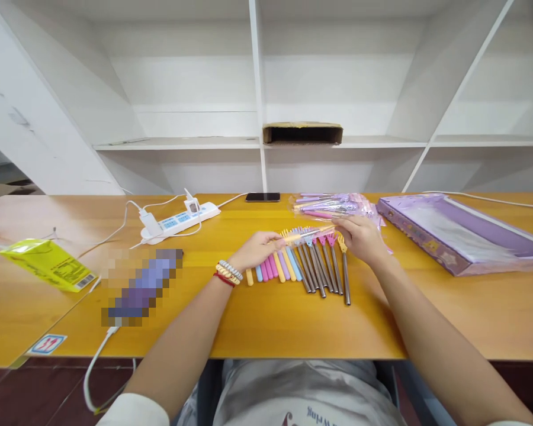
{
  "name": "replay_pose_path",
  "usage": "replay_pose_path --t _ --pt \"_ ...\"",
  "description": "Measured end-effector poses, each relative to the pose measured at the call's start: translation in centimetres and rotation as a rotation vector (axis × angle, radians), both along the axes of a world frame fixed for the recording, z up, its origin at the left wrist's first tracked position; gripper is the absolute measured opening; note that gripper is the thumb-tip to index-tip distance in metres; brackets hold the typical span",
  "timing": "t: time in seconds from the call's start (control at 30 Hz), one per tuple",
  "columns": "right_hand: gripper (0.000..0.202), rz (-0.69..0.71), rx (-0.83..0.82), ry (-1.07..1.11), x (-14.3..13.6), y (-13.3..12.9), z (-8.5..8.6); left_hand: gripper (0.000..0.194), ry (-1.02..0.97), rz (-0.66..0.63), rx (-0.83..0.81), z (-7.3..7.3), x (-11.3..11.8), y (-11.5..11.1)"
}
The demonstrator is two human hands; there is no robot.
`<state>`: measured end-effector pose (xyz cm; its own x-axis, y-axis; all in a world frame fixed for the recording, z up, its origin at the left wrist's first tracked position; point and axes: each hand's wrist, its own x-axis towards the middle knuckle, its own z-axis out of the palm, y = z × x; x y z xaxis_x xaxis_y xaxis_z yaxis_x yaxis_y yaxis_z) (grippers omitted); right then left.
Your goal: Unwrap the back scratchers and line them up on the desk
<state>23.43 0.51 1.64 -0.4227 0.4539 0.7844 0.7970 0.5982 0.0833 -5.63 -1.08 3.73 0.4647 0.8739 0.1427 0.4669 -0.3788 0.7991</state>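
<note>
A yellow back scratcher (310,234) with a metal shaft lies across between my two hands, in what looks like a clear plastic sleeve. My left hand (260,247) pinches its handle end. My right hand (359,238) has its fingers closed at the other end. Below them on the table lies a row of metal back scratcher rods (328,269) with pink, blue and yellow claw heads. Beside it, a row of coloured handles (270,267) points toward me. Past my right hand is a pile of bagged back scratchers (331,204) in clear plastic.
A purple open box (459,266) with clear plastic inside stands at the right. Left are a white power strip (182,222), a yellow box (48,263) and a blurred-out phone (146,284) on a cable. A black phone (263,197) lies at the back, below a cardboard box (302,134) on the shelf.
</note>
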Motion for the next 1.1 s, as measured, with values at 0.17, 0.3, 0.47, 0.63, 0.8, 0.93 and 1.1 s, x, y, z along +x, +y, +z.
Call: replay_pose_path --t 0.17,0.3,0.47,0.63,0.8,0.93,1.1 --pt "0.025 0.001 -0.050 0.014 0.6 0.7 -0.6 0.037 0.036 0.156 0.283 -0.2 0.1 0.1" --pt "0.024 -0.008 -0.054 0.050 0.8 0.9 -0.6 0.037 -0.092 0.190 0.241 -0.7 0.2 0.4" --pt "0.024 0.040 -0.119 0.050 0.9 0.9 -0.6 0.036 -0.148 0.195 0.191 -0.6 -0.4 0.7" --pt "0.022 0.064 -0.193 0.093 1.3 0.9 -0.8 0.035 -0.104 0.177 0.259 0.2 -1.2 0.5" --pt "0.019 0.020 -0.205 0.070 1.6 0.6 -0.2 0.037 -0.043 0.118 0.283 0.5 -1.4 0.4" --pt "0.020 -0.012 -0.263 0.061 2.1 0.5 -0.1 0.038 0.114 0.066 0.338 0.5 -1.6 0.4" --pt "0.023 -0.047 -0.247 0.064 2.8 0.5 -0.1 0.035 0.285 0.086 0.427 0.5 -2.1 0.7"
